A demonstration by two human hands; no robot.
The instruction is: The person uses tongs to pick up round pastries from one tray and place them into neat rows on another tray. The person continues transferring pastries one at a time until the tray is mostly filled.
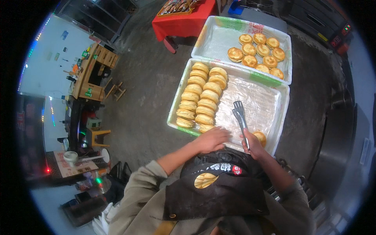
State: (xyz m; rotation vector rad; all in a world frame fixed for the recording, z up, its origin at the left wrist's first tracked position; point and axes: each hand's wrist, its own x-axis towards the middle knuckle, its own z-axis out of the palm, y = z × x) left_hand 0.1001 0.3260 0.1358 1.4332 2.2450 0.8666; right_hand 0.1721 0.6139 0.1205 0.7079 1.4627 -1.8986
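My right hand point(253, 145) is closed around a pair of metal tongs point(239, 113), whose tips point away over the bare right part of the near foam box point(285, 105). Beside that hand, one round golden pastry point(259, 138) lies at the box's near right. Across the near rim stretches my left hand point(213, 140), fingers extended and nothing seen in them. It is close to the near end of the second row of pastries point(208, 102); whether it touches the last one is hard to tell. Another row of pastries point(190, 96), standing on edge, runs along the left wall.
Behind, a second foam box point(211, 43) with a clear lining holds several flat golden pastries point(263, 50). A red-covered table point(184, 25) carries a tray at the far side. Wooden furniture point(94, 74) and a yellow stool point(98, 135) stand left; dark equipment point(313, 19) stands far right.
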